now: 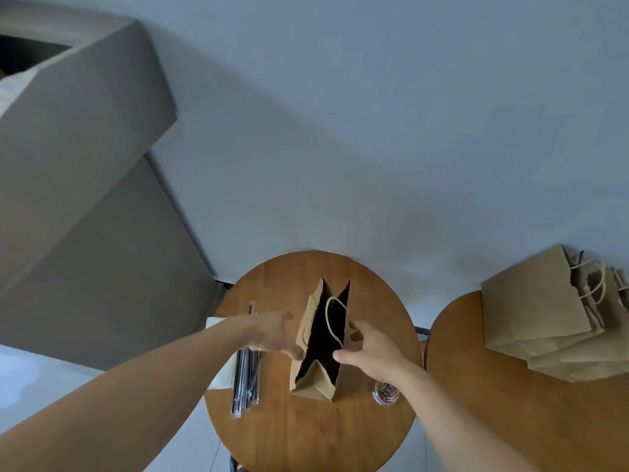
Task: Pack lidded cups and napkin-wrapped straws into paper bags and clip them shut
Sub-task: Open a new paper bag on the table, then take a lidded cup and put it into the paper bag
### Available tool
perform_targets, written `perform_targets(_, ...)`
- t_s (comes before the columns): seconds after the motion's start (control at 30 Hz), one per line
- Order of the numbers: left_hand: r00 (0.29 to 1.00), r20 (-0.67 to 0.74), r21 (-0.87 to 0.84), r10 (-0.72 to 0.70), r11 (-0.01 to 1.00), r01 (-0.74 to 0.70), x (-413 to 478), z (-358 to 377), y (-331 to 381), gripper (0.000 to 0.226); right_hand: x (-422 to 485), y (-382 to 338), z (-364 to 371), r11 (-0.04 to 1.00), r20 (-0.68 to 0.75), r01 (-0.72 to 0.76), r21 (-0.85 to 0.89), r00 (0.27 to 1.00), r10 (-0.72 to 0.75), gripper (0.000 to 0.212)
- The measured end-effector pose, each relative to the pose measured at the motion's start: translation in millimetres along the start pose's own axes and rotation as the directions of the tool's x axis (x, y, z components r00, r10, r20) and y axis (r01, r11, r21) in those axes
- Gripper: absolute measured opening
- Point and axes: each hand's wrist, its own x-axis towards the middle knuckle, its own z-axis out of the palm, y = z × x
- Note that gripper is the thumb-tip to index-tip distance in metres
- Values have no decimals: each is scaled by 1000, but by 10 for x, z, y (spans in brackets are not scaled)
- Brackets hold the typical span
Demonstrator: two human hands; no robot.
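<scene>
Fingers [340, 355] of my right hand [371, 349] pinch the right rim of the tall brown paper bag [313, 390], which stands open on the round wooden table [306, 437]. My left hand [272, 335] touches the left rim, but I can't tell its grip. Uneven pulling could tip or tear it.

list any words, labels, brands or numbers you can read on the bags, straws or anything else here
None can be read.
open paper bag: plain brown, no print visible.
stack of bags: plain brown, no print visible.
straws: too small and blurred to tell any print.
paper clips: colours only, no text legible.
</scene>
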Motion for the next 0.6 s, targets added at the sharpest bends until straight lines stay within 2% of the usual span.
perform_targets(0.07, 999, -35, 128, 8, 992, -4, -98, -180, 44, 100, 26, -86, -147, 1000, 45, 18, -13, 999, -17, 89)
perform_targets(0.17, 973, -229, 246, 22, 969, 36, -267, -496, 186, 83, 102, -309, -429, 994, -25, 82, -79, 996, -84, 80)
perform_targets(0.23, 918, -392, 300, 68, 952, 58, -446, -690, 299, 72, 135, -531, -623, 977, -110, 145, -156, 981, -163, 71)
perform_targets(0.33, 836, -538, 368, 110, 923, 115, -738, -977, 461, 70, 154, -923, -870, 935, -182, 225, -273, 942, -280, 61)
perform_targets(0.6, 590, -801, 250, 100, 952, 177, -1838, -1632, 436, 68, -61, -2252, -1060, 764, -145, 473, -440, 802, -580, 53)
